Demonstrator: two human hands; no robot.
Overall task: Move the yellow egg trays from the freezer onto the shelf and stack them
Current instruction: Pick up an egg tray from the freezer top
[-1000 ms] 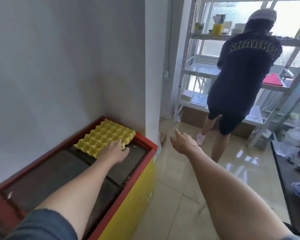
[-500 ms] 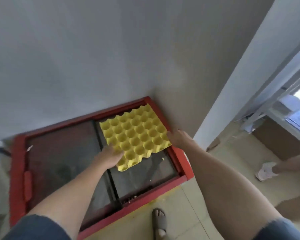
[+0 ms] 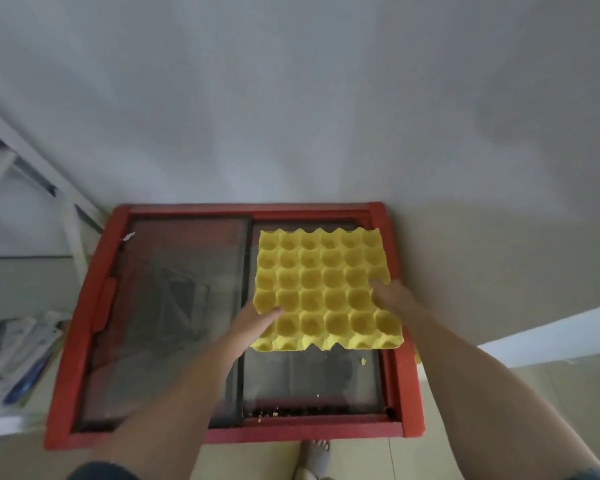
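Both hands, left hand (image 3: 257, 322) and right hand (image 3: 394, 299), gripped the yellow egg tray (image 3: 323, 289) over the freezer (image 3: 407, 393), fingers clasping its edges.

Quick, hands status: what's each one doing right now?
Left hand: grips the yellow egg tray's left edge.
Right hand: grips its right edge.

Both hands (image 3: 253, 322) (image 3: 394, 296) gripping tray (image 3: 323, 289) edges
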